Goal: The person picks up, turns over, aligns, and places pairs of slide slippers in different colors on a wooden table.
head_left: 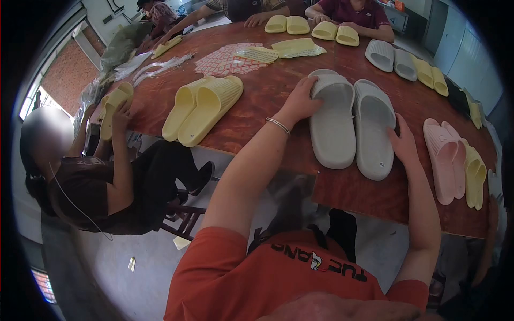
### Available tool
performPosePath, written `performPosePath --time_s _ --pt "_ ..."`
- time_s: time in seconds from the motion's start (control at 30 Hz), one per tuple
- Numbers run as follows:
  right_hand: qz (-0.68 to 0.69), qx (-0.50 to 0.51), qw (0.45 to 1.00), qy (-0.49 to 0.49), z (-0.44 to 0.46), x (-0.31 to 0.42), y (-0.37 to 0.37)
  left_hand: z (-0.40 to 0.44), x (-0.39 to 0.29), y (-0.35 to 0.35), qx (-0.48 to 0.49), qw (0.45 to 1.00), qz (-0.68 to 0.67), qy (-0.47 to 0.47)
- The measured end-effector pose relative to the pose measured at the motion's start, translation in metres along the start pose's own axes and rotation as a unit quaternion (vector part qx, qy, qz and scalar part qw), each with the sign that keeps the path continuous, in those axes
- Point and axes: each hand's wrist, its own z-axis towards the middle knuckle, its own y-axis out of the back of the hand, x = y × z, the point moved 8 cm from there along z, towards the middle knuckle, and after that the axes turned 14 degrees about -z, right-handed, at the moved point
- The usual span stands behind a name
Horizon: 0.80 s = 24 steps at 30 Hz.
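Note:
Directly before me a pair of grey slide slippers stands side by side, toes pointing away, on the reddish-brown table. My left hand (pixel 304 100) is closed on the upper outer side of the left grey slipper (pixel 333 134), with the thumb at its strap opening. On the other side, my right hand (pixel 404 141) grips the outer edge of the right grey slipper (pixel 375 144), thumb on the footbed and fingers partly hidden outside. A small size sticker marks the right slipper's heel. To the left sits a yellow slipper pair (pixel 206 109).
The wooden table (pixel 257 128) carries pink slippers (pixel 444 160) at right, another grey pair (pixel 391 60) and yellow slippers (pixel 286 24) along the far side. Patterned sheets (pixel 230 59) lie toward the back. A seated co-worker (pixel 91 182) at left holds yellow slippers (pixel 114 109); others sit opposite.

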Motion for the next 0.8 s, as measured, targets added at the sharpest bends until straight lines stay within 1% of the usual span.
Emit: performPosePath --time_s 0.1,0.17,0.27,0.33,0.63,0.8 --pt "0.001 0.000 1.000 0.000 -0.001 0.001 0.001 0.000 0.000 0.000 -0.005 1.000 -0.003 -0.010" --pt "0.004 0.000 1.000 -0.004 -0.002 0.004 0.003 -0.001 -0.004 0.003 -0.030 0.999 -0.007 -0.026" --pt "0.009 0.002 1.000 -0.016 -0.003 0.006 0.006 -0.001 -0.007 0.004 -0.040 0.998 -0.023 -0.041" --pt "0.060 0.006 0.997 -0.038 -0.003 0.003 0.006 -0.002 -0.010 0.005 -0.043 0.998 -0.028 -0.046" --pt "0.030 -0.014 0.999 -0.021 -0.004 0.007 0.008 -0.002 -0.009 0.006 -0.041 0.998 -0.021 -0.042" --pt "0.035 -0.001 0.999 -0.017 -0.004 0.008 0.007 -0.002 -0.007 0.006 -0.047 0.998 -0.017 -0.045"
